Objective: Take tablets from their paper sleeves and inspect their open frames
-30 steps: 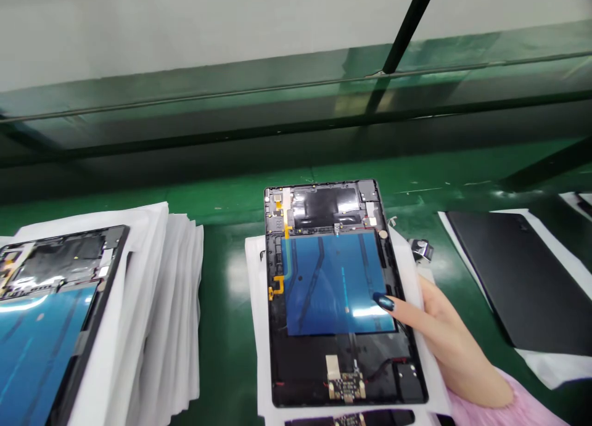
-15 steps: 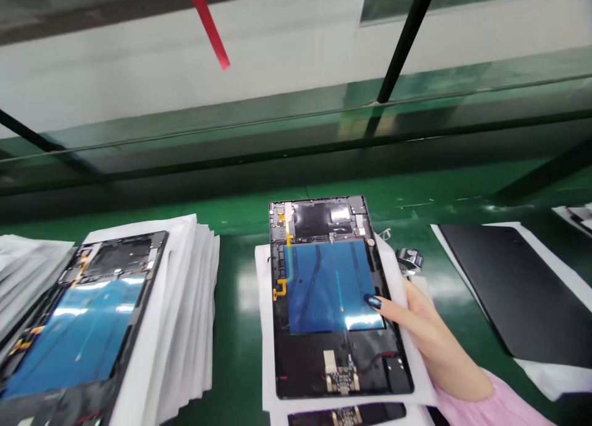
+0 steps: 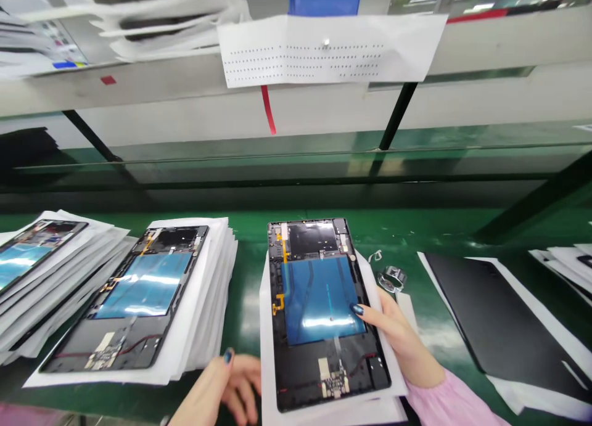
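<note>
An opened tablet with a blue battery and bare circuit parts lies face up on a white sheet in the middle. My right hand grips its right side, the thumb pressed on the blue battery and the other fingers hidden beneath the sheet. By the lower left edge of the same sheet is my left hand, fingers apart and holding nothing; whether it touches the sheet I cannot tell. Under the held tablet, more white sheet shows.
To the left stands a stack of opened tablets between white sheets, with another stack beyond it. A dark tablet panel rests on paper at right. Behind my right hand sits a metal watch-like band. A printed paper strip hangs above.
My left hand has come into view at the lower left of the held tablet. The camera view has tilted up, showing the shelf. My right hand keeps its grip on the tablet.
</note>
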`<state>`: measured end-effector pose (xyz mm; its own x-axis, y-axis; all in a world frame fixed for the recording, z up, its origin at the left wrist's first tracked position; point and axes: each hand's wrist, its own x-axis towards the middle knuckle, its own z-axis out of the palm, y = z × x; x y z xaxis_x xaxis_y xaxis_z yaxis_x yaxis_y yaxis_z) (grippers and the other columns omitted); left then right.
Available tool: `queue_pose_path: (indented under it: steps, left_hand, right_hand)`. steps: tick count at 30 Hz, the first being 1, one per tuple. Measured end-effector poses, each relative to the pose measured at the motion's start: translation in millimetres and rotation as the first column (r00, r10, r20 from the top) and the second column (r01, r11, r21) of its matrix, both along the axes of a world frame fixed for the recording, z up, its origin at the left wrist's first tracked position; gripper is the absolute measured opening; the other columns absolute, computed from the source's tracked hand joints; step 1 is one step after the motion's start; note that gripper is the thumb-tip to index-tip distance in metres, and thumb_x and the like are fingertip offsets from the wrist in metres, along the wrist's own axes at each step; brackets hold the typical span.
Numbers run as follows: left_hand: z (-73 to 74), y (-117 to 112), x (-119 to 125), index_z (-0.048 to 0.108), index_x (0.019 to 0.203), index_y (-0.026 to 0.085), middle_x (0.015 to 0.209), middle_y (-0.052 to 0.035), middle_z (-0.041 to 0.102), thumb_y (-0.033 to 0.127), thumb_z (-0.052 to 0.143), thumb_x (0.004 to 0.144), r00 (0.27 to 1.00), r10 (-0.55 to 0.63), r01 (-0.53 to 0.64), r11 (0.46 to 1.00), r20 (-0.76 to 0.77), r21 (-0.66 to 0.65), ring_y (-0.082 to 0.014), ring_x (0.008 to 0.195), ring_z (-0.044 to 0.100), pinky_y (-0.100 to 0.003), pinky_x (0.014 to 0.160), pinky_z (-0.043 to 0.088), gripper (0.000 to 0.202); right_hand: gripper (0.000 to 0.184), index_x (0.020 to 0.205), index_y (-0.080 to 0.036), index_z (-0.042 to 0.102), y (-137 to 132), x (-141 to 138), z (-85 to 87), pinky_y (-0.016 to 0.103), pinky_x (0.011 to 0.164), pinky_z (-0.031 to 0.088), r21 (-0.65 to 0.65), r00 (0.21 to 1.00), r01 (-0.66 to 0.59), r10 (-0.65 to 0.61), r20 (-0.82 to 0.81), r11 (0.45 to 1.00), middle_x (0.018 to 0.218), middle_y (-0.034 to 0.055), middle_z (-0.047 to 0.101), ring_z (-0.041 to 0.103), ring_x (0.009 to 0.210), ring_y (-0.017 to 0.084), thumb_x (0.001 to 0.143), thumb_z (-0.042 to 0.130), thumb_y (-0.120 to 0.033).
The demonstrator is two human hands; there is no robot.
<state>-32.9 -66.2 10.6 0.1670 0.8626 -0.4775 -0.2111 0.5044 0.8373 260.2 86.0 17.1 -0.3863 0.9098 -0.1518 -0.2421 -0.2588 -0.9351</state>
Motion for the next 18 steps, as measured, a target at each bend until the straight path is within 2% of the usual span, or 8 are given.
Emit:
queue_pose_path:
  steps: [1,3,5,7,9,12,15,18]
  left_hand:
    - [0.1,19,3,0.078,0.104,0.022,0.088,-0.0128,0.078,0.063,0.058,0.085,0.998,-0.024,0.022,0.999,0.059,0.035,-0.0303,0.077,0.073,-0.042,0.072,0.057,0.050]
    - [4.0,57,12,0.075,0.113,0.021,0.099,-0.0137,0.078,0.067,0.049,0.087,0.984,-0.016,-0.006,0.992,0.175,0.124,-0.0337,0.093,0.072,-0.043,0.077,0.057,0.059]
    - [10.5,87,22,0.071,0.122,0.021,0.115,-0.0127,0.075,0.068,0.044,0.089,0.930,-0.008,-0.052,0.987,0.368,0.153,-0.0351,0.114,0.065,-0.047,0.097,0.050,0.063]
    - [15.5,104,30,0.070,0.124,0.020,0.122,-0.0118,0.073,0.065,0.044,0.091,0.845,-0.018,-0.079,0.984,0.534,0.159,-0.0350,0.125,0.058,-0.049,0.111,0.038,0.061]
    - [16.1,112,32,0.070,0.123,0.020,0.124,-0.0099,0.072,0.058,0.045,0.094,0.774,-0.031,-0.094,0.982,0.633,0.163,-0.0337,0.129,0.055,-0.047,0.117,0.030,0.054]
    - [9.0,112,30,0.069,0.125,0.021,0.125,-0.0058,0.072,0.047,0.044,0.098,0.710,-0.043,-0.101,0.982,0.703,0.162,-0.0308,0.131,0.054,-0.042,0.119,0.028,0.045]
    - [-1.4,108,25,0.071,0.123,0.020,0.121,-0.0043,0.074,0.039,0.040,0.101,0.679,-0.043,-0.088,0.986,0.733,0.139,-0.0288,0.126,0.059,-0.039,0.117,0.032,0.042]
    - [-8.4,104,21,0.071,0.121,0.020,0.120,-0.0034,0.074,0.033,0.037,0.102,0.685,-0.005,-0.102,0.990,0.728,0.102,-0.0265,0.121,0.063,-0.036,0.115,0.036,0.042]
  right_hand:
    - [0.049,0.104,-0.017,0.072,-1,0,1.1,0.038,0.076,0.059,-0.001,1.000,-0.002,0.002,-0.006,1.000,0.097,0.0111,0.077,0.073,0.084,0.029,0.066,0.084,-0.046]
    - [0.048,0.104,-0.017,0.072,-2,-1,4.3,0.037,0.077,0.058,-0.005,1.000,0.000,0.000,-0.022,1.000,0.098,0.0105,0.077,0.073,0.085,0.028,0.067,0.084,-0.044]
    - [0.046,0.105,-0.018,0.072,-4,-3,7.8,0.034,0.076,0.058,-0.017,1.000,-0.003,0.002,-0.030,1.000,0.097,0.0096,0.077,0.072,0.085,0.026,0.068,0.084,-0.043]
    - [0.046,0.106,-0.018,0.072,-3,-4,10.7,0.033,0.075,0.058,-0.014,1.000,-0.013,0.012,-0.021,1.000,0.095,0.0093,0.077,0.072,0.083,0.026,0.068,0.084,-0.042]
    - [0.047,0.107,-0.017,0.072,-2,-6,11.9,0.035,0.075,0.058,0.010,0.999,-0.035,0.035,0.015,0.999,0.095,0.0097,0.077,0.072,0.082,0.026,0.069,0.082,-0.044]
    - [0.048,0.107,-0.018,0.073,-1,-7,9.5,0.039,0.079,0.059,0.060,0.992,-0.080,0.074,0.106,0.995,0.097,0.0097,0.076,0.072,0.088,0.028,0.071,0.080,-0.049]
    - [0.050,0.110,-0.019,0.072,-3,-7,3.2,0.041,0.084,0.058,0.057,0.972,-0.142,0.128,0.197,0.988,0.101,0.0095,0.076,0.071,0.095,0.030,0.073,0.078,-0.052]
    - [0.052,0.115,-0.020,0.070,-7,-5,-1.2,0.041,0.089,0.057,-0.005,0.964,-0.137,0.134,0.229,0.991,0.107,0.0092,0.075,0.070,0.100,0.030,0.074,0.078,-0.051]
